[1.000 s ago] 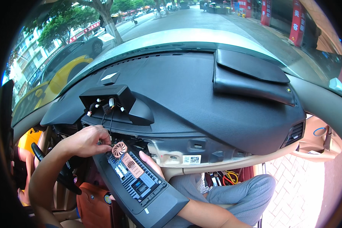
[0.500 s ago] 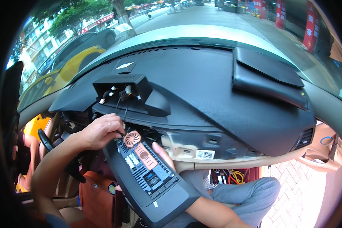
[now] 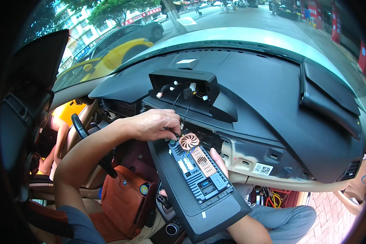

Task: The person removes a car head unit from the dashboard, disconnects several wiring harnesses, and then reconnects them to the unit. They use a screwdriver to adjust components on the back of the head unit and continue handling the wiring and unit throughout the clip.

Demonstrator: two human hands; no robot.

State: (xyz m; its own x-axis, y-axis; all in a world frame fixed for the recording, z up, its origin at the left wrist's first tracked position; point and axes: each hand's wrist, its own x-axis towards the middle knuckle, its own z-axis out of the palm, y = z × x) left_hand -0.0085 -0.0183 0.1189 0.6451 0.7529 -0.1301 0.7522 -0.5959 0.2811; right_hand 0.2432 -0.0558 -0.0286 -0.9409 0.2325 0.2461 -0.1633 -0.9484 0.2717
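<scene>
My right hand (image 3: 218, 159) grips a black car display unit (image 3: 199, 191) from beneath, with its fingers curled over the right edge. The unit lies back side up and shows a copper fan (image 3: 189, 141), a copper heat sink (image 3: 203, 160) and several sockets. At the unit's top edge my left hand (image 3: 154, 124) pinches the end of a black cable (image 3: 188, 109). This cable hangs from the open black housing (image 3: 183, 81) on the dashboard, where white plugs dangle.
The dark dashboard (image 3: 272, 101) spreads ahead, with a bare beige frame (image 3: 248, 164) under it. A steering wheel (image 3: 82, 132) and a brown leather seat (image 3: 124, 195) lie at left. Tools and wires (image 3: 268, 199) sit near a grey trouser leg (image 3: 288, 219). A yellow car (image 3: 110, 53) stands outside.
The view has shifted, so the dashboard housing and unit now sit further right and larger. My left hand stays pinched at the unit's top edge; my right hand still holds the unit.
</scene>
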